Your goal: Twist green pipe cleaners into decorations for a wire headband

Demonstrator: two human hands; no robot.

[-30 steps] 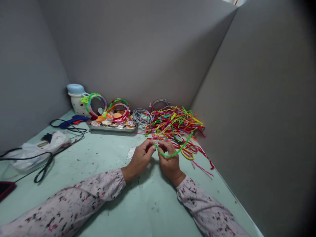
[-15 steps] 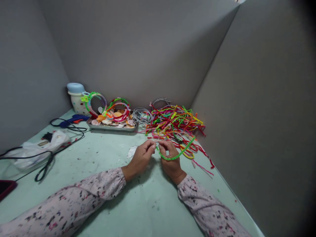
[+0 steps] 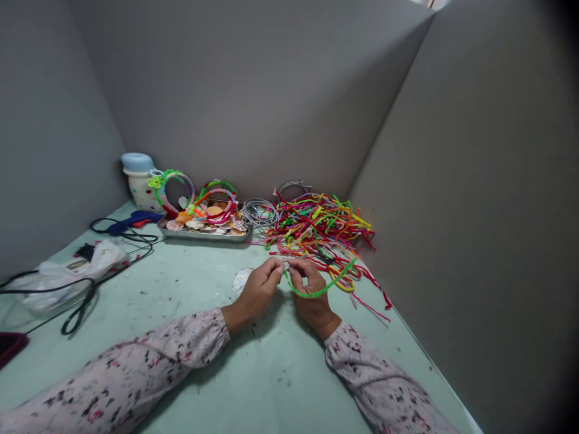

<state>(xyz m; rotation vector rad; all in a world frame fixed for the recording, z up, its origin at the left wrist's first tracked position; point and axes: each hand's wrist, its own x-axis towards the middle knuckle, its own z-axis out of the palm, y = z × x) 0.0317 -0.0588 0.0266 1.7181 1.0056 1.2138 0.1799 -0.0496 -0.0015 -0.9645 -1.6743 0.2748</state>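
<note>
- One green fuzzy stem [image 3: 312, 295], curved, held above the tabletop [image 3: 265, 380] between your two hands; it sweeps across your right hand, free end off to the right.
- Your left hand [image 3: 256, 289]: fingers pinched on the stem's near end.
- Your right hand [image 3: 314, 310]: fingers bent toward the thumb, beside that end; you cannot tell whether they grip.
- One pale scrap [image 3: 241, 279], just beyond your left hand.
- One tangled heap of multicoloured stems [image 3: 321, 220], beyond your right hand.
- One grey wire coil [image 3: 261, 212], between heap and tray.
- One metal tray [image 3: 208, 237] of shells [image 3: 195, 223], with fuzzy-wrapped rings [image 3: 170, 211].
- One blue-lidded cup [image 3: 139, 185], behind the tray at left.
</note>
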